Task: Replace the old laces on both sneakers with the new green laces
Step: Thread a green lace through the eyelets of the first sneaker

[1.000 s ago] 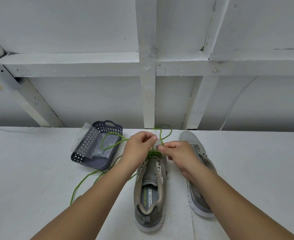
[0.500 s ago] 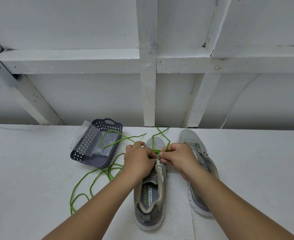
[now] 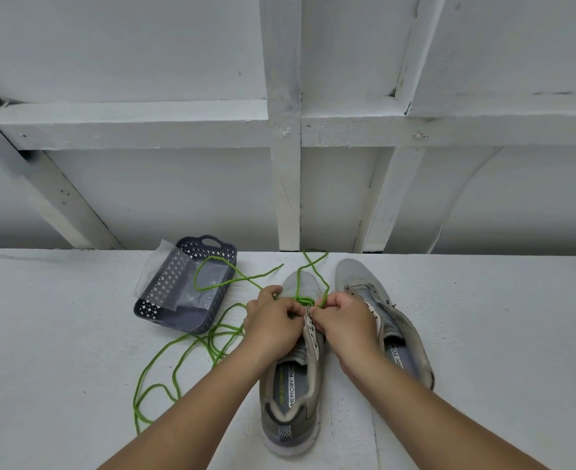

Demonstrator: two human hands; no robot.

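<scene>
White boards stood behind the white tabletop [image 3: 59, 334]. Two grey sneakers lay side by side on it. The left hand [image 3: 273, 320] and the right hand [image 3: 346, 320] were close together over the front eyelets of the left sneaker [image 3: 295, 395]. Both hands pinched the green lace [image 3: 305, 300] where it crossed near the toe. I think this was the start of lacing the first shoe. The next move likely called for poking a lace end up through the next hole and pulling it snug.

The right sneaker [image 3: 391, 320] lay just right of the right hand and had no lace. Left of the left hand sat a grey basket [image 3: 208, 249] with a clear bag [image 3: 164, 266] in it. Loose green lace trailed over the basket and lay in loops by the left arm. Those loops could snag or tangle when pulled.
</scene>
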